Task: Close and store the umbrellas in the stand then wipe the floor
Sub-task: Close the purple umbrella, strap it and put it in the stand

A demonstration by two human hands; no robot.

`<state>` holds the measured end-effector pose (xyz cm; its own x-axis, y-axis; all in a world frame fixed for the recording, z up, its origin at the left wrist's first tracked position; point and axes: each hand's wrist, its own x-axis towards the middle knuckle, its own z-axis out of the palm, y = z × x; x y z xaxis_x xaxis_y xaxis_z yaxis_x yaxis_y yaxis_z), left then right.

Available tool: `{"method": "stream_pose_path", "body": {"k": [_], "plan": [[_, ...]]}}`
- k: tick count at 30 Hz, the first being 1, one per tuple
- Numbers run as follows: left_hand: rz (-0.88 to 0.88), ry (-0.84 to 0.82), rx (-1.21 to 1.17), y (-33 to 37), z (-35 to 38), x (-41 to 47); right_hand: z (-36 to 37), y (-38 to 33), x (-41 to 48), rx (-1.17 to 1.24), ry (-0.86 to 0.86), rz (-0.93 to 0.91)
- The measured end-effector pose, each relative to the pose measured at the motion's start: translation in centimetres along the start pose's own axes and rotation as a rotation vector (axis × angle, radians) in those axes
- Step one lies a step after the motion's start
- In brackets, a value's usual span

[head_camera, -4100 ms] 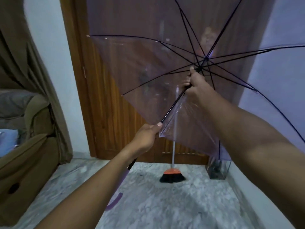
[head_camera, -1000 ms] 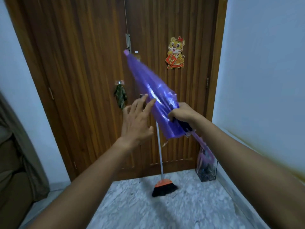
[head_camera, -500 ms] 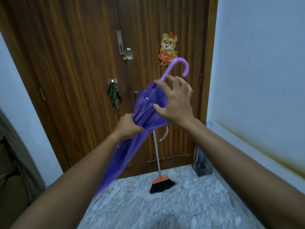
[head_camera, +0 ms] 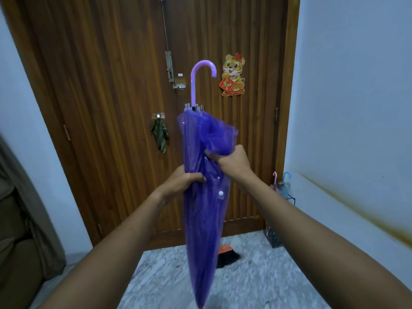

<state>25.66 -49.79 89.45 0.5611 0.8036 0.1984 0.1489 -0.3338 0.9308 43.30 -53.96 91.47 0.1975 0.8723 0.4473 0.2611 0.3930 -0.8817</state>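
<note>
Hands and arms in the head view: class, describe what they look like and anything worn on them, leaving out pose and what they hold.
The left forearm and right forearm are bare as far as the frame shows, with no sleeve in view. The left hand and right hand are ungloved. No watch, bracelet or ring shows on the sides facing the camera.

Home entryway: wooden door (head_camera: pixel 111 108), umbrella stand (head_camera: pixel 275 238), marble floor (head_camera: pixel 256 282).

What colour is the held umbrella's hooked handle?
The umbrella handle is light purple; the head view shows it.
</note>
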Motion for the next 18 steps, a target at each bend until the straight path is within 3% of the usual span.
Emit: {"method": "stream_pose_path", "body": {"k": [2,6,12,18], "plan": [[0.067,0.088,-0.029,-0.6,0.8,-0.5,0.3,-0.1,0.2,-0.035,0.116,0.076],[0.099,-0.023,-0.100,-1.7,3.6,-1.3,1.9,0.1,0.0,-0.194,0.120,0.139],[0.035,0.173,-0.187,-2.4,4.0,-0.8,1.0,-1.5,0.3,-0.143,-0.266,0.195],[0.007,-0.022,-0.250,-3.3,2.2,-1.2,-2.6,-2.2,0.0,-0.133,-0.514,0.172]]}}
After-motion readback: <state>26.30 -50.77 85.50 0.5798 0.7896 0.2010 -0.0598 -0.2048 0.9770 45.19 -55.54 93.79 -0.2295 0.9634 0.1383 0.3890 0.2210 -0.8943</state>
